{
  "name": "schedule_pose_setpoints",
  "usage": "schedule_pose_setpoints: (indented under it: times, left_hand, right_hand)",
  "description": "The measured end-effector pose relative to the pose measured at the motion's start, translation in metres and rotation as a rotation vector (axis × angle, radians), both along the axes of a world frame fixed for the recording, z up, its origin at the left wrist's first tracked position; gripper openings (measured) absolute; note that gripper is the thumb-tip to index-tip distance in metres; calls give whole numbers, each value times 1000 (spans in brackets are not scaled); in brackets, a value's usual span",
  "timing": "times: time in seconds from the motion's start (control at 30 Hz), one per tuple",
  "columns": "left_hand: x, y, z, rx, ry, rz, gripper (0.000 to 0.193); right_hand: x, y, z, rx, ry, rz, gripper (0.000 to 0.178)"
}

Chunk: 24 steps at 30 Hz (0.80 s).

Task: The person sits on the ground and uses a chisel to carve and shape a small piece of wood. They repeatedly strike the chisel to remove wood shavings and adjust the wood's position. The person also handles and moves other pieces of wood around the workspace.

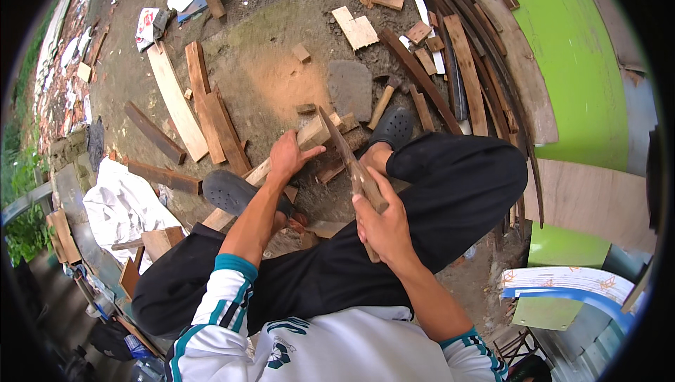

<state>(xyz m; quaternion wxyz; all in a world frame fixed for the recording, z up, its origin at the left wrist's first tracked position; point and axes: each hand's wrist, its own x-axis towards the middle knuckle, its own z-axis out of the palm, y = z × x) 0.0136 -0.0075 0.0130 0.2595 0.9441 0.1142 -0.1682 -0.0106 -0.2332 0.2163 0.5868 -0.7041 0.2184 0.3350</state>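
Note:
My right hand [385, 226] is wrapped round the wooden handle of a handsaw [340, 144]. The saw's narrow blade points away from me and lies against a pale wooden beam [311, 133] near its far end. My left hand [286, 160] grips that beam just left of the blade, thumb stretched toward the saw. The beam slants from the far right down to the near left, passing by my left clog [239, 192]. Small wood blocks sit under and beside its far end. How deep the blade is in the wood I cannot tell.
Sawdust [285, 83] covers the ground beyond the beam, near a flat stone slab [349, 90]. A hammer [383, 101] lies by my right clog [394, 127]. Loose planks [176, 101] are at the left, long boards [467, 76] at the right, and a white cloth [119, 203] nearer left.

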Motion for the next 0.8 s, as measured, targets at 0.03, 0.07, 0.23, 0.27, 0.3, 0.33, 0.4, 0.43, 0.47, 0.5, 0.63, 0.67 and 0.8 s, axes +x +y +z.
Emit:
schedule_pose_setpoints:
  times: [0.03, 0.07, 0.23, 0.27, 0.3, 0.33, 0.4, 0.43, 0.47, 0.5, 0.63, 0.67, 0.8]
  left_hand:
    - [0, 0, -1, 13, 25, 3, 99]
    - [-1, 1, -3, 5, -1, 4, 99]
    - [-1, 2, -9, -21, -57, -3, 100]
    - [-1, 3, -9, -16, -50, 3, 100]
    - [-2, 3, -7, -13, -41, 5, 100]
    - [-3, 2, -6, -10, -32, 7, 99]
    - [-2, -1, -4, -14, -62, -3, 99]
    - [1, -3, -3, -15, -81, -11, 99]
    - [0, -1, -4, -15, -64, -4, 98]
    - [1, 0, -5, -14, -47, -4, 98]
    - [0, 2, 2, -8, -29, -6, 99]
    - [-1, 0, 2, -4, -28, -2, 98]
    - [-1, -6, 0, 25, -26, -1, 99]
  right_hand:
    - [11, 6, -1, 9, 54, -27, 60]
    - [21, 11, -2, 15, 109, -61, 60]
    - [11, 25, -36, -80, -108, -11, 59]
    - [6, 20, -24, -58, -91, 0, 60]
    - [1, 15, -11, -38, -74, 7, 60]
    - [-3, 9, 2, -19, -60, 13, 61]
    - [-6, 23, -14, -117, -291, 71, 60]
    - [-8, 32, -29, -232, -494, 108, 60]
    - [3, 41, -31, -237, -410, 149, 60]
    - [14, 49, -30, -242, -326, 182, 61]
    - [3, 16, 22, -113, -245, 271, 64]
    - [-7, 7, 29, -106, -318, 303, 64]
    - [22, 11, 11, -193, -237, 308, 62]
